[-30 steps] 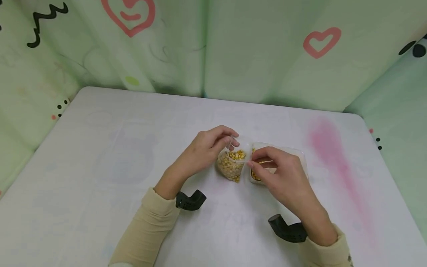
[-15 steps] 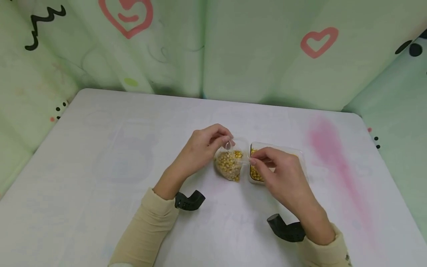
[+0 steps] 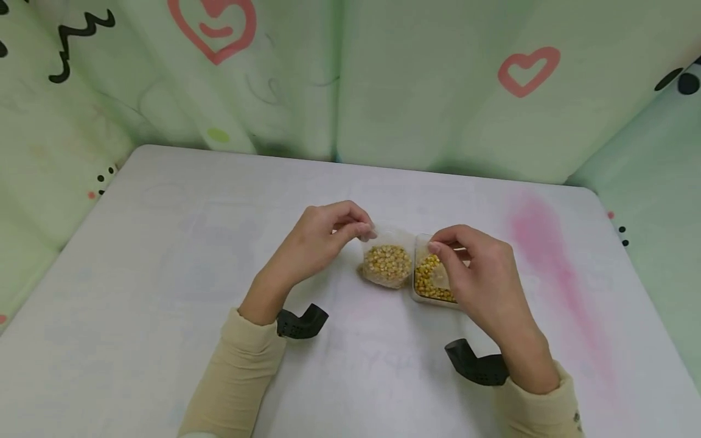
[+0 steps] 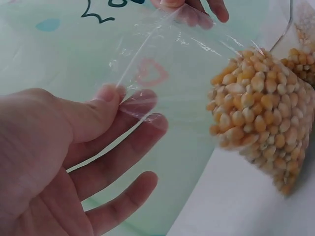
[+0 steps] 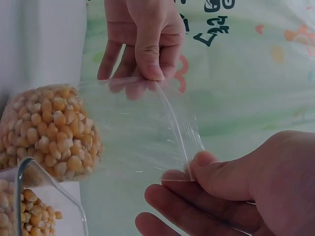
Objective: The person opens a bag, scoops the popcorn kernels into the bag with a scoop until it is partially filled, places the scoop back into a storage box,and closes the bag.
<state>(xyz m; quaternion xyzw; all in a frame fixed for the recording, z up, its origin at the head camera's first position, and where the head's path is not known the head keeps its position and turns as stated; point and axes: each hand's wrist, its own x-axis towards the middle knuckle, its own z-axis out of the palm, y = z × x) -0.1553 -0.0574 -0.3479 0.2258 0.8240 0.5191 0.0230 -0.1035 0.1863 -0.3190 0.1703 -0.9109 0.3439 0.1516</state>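
Observation:
A clear zip bag (image 3: 387,265) of yellow corn kernels hangs stretched between the two hands in the head view, its filled bottom low over the table. My left hand (image 3: 320,240) pinches one upper corner between thumb and forefinger. The opposite corner is pinched by my right hand (image 3: 484,274). In the right wrist view the mouth of the bag (image 5: 142,130) is pulled flat, and a zip strip runs along it. From the left wrist view, the kernels (image 4: 261,103) sit bunched at the bottom of the bag, below a bare stretch of film.
Just right of the bag stands a clear plastic container (image 3: 417,292) with more corn kernels (image 3: 429,280) in it, partly covered by the right hand. The white tabletop (image 3: 164,274) spreads around them. A green patterned curtain (image 3: 416,91) hangs behind.
The hands have moved apart, left hand leftward and right hand rightward and away from me. The bag's mouth, rounded open earlier, is now drawn flat, and the kernels face me.

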